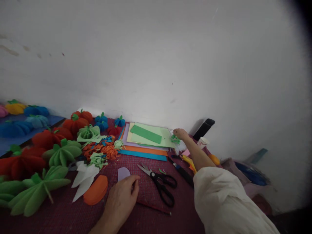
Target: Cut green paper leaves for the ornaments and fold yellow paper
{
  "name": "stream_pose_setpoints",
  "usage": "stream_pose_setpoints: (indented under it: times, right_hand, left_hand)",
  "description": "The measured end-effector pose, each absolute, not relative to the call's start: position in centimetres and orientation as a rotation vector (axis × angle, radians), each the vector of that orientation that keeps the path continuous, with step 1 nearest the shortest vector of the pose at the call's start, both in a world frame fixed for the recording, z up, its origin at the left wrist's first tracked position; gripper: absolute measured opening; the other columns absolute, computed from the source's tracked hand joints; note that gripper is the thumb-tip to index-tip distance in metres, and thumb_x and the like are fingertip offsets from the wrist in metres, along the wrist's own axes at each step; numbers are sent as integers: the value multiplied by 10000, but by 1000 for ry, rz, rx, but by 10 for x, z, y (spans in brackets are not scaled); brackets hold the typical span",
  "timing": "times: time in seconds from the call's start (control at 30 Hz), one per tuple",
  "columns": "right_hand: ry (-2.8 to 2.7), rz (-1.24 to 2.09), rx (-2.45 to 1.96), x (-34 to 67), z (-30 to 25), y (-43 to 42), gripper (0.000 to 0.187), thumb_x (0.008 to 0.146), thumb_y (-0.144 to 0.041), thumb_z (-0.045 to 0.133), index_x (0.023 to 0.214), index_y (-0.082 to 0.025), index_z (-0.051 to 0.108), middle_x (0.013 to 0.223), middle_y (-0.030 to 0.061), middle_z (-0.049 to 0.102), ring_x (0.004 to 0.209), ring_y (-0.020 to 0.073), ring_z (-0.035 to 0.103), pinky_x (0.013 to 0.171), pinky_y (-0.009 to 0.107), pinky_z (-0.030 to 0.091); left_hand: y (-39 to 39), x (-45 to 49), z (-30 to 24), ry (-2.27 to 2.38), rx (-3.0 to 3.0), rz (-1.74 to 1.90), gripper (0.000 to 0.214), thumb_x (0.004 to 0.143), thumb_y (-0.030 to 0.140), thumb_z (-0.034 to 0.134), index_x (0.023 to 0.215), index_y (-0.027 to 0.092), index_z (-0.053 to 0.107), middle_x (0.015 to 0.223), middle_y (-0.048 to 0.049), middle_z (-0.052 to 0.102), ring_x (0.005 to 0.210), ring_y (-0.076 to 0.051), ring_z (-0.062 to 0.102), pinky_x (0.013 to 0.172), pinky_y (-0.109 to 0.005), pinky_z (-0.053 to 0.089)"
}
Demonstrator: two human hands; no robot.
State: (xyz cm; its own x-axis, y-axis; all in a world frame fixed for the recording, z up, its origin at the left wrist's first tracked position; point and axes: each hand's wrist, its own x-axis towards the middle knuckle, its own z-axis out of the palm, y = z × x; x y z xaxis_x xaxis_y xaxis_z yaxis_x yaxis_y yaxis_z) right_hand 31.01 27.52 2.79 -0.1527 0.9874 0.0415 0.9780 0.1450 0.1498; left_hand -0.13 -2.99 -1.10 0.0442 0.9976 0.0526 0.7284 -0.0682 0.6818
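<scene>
My right hand (180, 133) reaches far forward, fingers closed on a small green paper cutting (175, 139) at the right edge of a stack of coloured paper sheets (148, 138). My left hand (122, 199) rests on the maroon mat (146, 195), fingers curled, touching a lilac paper shape (122, 172). An orange folded paper piece (96, 194) lies just left of it. Black-handled scissors (159, 182) lie open between my two arms.
Finished paper pumpkins in red (50, 136), green (36, 190) and blue (101, 122) crowd the left. Paper scraps (99, 150) lie in a heap. A black cylinder (204, 128), a paper cup (202, 141) and a knife-like tool (181, 170) sit near the white wall.
</scene>
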Motion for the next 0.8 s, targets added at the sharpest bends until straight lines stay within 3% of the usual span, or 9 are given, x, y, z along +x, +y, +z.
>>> stream_pose_setpoints:
  times: [0.33, 0.43, 0.5, 0.63, 0.8]
  right_hand:
    - [2515, 223, 1936, 262, 51, 244, 262, 878, -315, 458, 1082, -177, 548, 1135, 77, 547, 983, 184, 540, 854, 386, 438]
    - [2611, 167, 1841, 237, 44, 228, 266, 885, -307, 434, 1083, -203, 577, 1119, 62, 590, 1031, 183, 533, 909, 310, 389]
    - [2651, 128, 1792, 223, 38, 218, 269, 883, -304, 434, 1096, -226, 578, 1113, 48, 604, 1036, 173, 536, 911, 262, 378]
    - [2645, 89, 1784, 208, 27, 210, 277, 874, -314, 463, 1110, -190, 539, 1138, 73, 556, 991, 180, 542, 873, 371, 427]
    - [2579, 110, 1875, 205, 15, 216, 288, 869, -301, 480, 1121, -168, 512, 1139, 80, 527, 956, 183, 547, 806, 389, 469]
  left_hand:
    - [-30, -3, -10, 1744, 1929, 917, 298, 860, 267, 366, 1016, 215, 615, 997, -52, 650, 911, -172, 581, 773, -283, 388]
    - [-29, -5, -7, 1767, 1980, 892, 355, 886, 316, 319, 944, 219, 656, 893, -52, 680, 855, -192, 588, 822, -347, 354]
    - [-28, -6, -6, 1784, 1959, 903, 363, 892, 296, 303, 1022, 223, 635, 880, -49, 688, 824, -187, 589, 836, -358, 346]
    - [-27, -6, -10, 1803, 1908, 1011, 404, 854, 211, 370, 1247, 212, 465, 1056, -52, 650, 932, -175, 569, 877, -345, 342]
    - [-29, -4, -12, 1747, 1955, 1016, 402, 820, 175, 397, 1211, 197, 487, 1170, -65, 592, 1045, -186, 534, 916, -379, 318]
